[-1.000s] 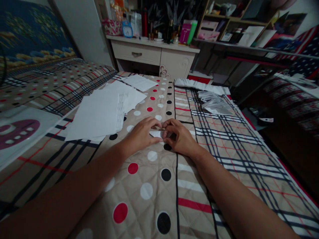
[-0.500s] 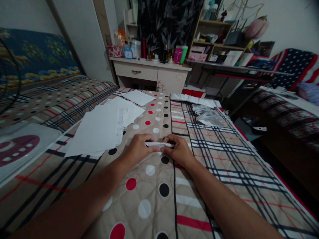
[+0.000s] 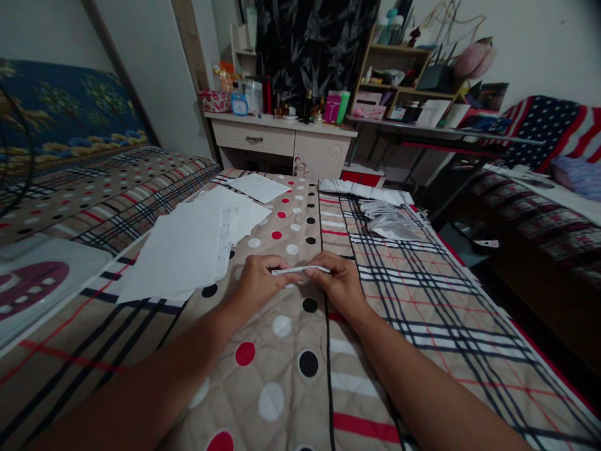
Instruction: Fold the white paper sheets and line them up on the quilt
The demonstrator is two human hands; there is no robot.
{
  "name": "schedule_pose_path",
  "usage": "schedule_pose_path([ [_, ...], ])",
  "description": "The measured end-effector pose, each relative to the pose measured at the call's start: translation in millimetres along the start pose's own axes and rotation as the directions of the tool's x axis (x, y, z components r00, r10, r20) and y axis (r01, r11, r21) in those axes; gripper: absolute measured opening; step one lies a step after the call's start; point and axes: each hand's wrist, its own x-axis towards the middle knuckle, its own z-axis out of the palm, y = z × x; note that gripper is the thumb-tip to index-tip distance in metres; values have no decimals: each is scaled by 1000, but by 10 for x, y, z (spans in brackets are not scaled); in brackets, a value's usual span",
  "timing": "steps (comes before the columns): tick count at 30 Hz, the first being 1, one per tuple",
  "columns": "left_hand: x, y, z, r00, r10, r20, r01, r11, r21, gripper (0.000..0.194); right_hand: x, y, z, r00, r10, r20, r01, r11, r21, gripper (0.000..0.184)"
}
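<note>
Room light: dim and cool; you cannot tell where it comes from.
Paper strip (image 3: 300, 270): pale enough for you to pick out between your left hand (image 3: 260, 279) and right hand (image 3: 340, 282).
Sheets (image 3: 173, 250): among your brightest patches, their print too soft to read.
Left forearm (image 3: 173, 369): darkens toward your lower-left corner.
Curtain (image 3: 314, 50): sinks to near black.
Bed (image 3: 253, 401): weakly lit, stretched toward your frame edges.
Wardrobe (image 3: 145, 75): its upright edges lean, wide-angle fashion.
</note>
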Motion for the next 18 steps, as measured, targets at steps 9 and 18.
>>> schedule_pose_path([
  [9,-15,20,-23,992,-12,126,24,995,-95,18,18,51,-53,988,150,19,-152,973,172,19],
  [18,36,-109,-57,994,37,101,-30,997,-69,23,-9,63,-25,969,236,73,-246,955,169,37],
])
